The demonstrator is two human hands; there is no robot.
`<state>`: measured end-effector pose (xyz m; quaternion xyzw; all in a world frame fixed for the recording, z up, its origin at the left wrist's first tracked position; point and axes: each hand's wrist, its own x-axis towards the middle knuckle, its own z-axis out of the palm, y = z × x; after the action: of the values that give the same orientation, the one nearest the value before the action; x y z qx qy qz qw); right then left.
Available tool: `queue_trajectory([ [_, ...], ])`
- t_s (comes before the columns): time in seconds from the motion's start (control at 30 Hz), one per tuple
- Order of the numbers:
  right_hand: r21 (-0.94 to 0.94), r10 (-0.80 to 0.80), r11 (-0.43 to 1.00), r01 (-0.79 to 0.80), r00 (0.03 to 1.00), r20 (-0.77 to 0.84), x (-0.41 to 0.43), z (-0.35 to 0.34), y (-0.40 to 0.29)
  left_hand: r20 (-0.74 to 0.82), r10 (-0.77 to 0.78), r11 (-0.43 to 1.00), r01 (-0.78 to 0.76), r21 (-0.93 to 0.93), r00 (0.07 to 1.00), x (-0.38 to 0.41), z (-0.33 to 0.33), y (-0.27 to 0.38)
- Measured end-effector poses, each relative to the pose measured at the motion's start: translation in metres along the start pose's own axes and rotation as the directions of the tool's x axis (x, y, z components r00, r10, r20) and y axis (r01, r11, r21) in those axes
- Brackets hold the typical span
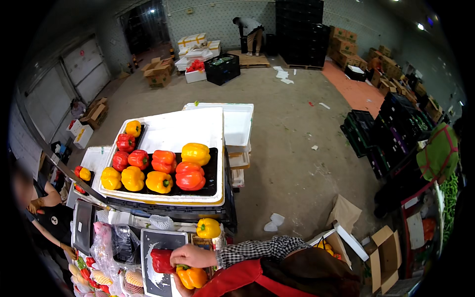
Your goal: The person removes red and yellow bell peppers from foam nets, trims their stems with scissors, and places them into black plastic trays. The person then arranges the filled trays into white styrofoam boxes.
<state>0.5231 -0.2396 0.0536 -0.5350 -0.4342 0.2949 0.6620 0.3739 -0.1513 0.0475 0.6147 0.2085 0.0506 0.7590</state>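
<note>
My right hand (193, 256), in a black-and-white checked sleeve, has its fingers on the right end of a red bell pepper (160, 260). That pepper is over a white-rimmed dark plate (163, 241) with a worn pale patch. Below it, my left hand (181, 287) holds an orange-yellow bell pepper (193, 277); this hand is partly hidden by the pepper and the frame's bottom edge. A yellow bell pepper (208, 228) rests just beyond my right hand. Farther ahead, a white foam box (174, 126) carries red, orange and yellow bell peppers on black trays (211, 178).
Plastic wrap (102, 245) and an empty black tray (124, 245) lie left of the plate, near net-wrapped fruit (133, 277). A co-worker (48, 208) stands at left. Open cartons (386, 256) are at right, beside stacked black crates (393, 126). Another person (252, 31) bends over at the back.
</note>
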Motion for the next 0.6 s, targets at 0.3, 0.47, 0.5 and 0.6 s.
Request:
queue_trajectory([
  [0.3,-0.089,-0.244,0.9,0.428,0.324,-0.914,-0.09,-0.262,-0.157,0.104,-0.024,0.998,0.018,0.062,0.994,0.0,-0.004,-0.003],
  [0.47,-0.15,-0.263,0.628,0.764,0.027,-0.964,-0.176,-0.34,-0.247,0.116,-0.021,0.997,0.012,0.072,0.993,0.005,-0.006,-0.002],
  [0.5,-0.177,-0.34,0.662,0.729,0.081,-0.937,-0.176,-0.331,-0.251,0.108,-0.021,0.997,0.013,0.075,0.994,0.005,-0.006,-0.001],
  [0.6,-0.18,-0.301,0.846,0.501,0.17,-0.938,-0.15,-0.277,-0.24,0.106,-0.022,0.996,0.012,0.093,0.994,0.005,-0.004,0.0],
])
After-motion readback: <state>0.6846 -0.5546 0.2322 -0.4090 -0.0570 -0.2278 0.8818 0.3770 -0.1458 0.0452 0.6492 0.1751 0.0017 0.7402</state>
